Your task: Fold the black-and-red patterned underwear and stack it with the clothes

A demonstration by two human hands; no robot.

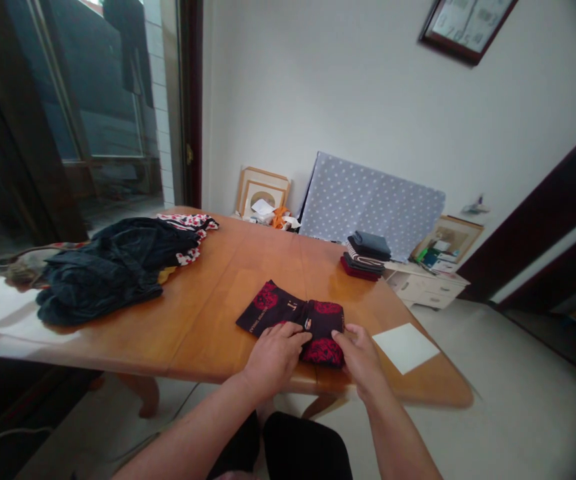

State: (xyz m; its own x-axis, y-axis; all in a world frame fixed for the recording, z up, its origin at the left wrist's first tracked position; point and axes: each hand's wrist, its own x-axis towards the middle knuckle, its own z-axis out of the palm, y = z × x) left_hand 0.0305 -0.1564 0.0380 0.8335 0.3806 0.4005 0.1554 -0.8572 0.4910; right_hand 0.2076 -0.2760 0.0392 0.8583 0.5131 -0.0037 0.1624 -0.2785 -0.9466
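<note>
While we are sitting at the near edge of a wooden table (pixel 208 333), a white wall (pixel 318 87) is rising beyond it, and a dotted blue-grey board (pixel 368 203) is leaning there beside framed pictures (pixel 263 193). A heap of dark clothes (pixel 103 270) is lying toward the table's left edge, and a stack of folded cloths (pixel 365 257) is sitting near the far right edge. A white sheet of paper (pixel 405 348) is lying by the right edge. Closest to us, a folded black cloth with red roses (pixel 291 320) is lying at the near edge, under both hands. Our left hand (pixel 273 357) and right hand (pixel 361 357) are resting apart on it, fingers pressing on the fold, though we cannot tell whether either is gripping it. A small shiny tag (pixel 308 324) is showing just beyond our left fingertips (pixel 303 337).
</note>
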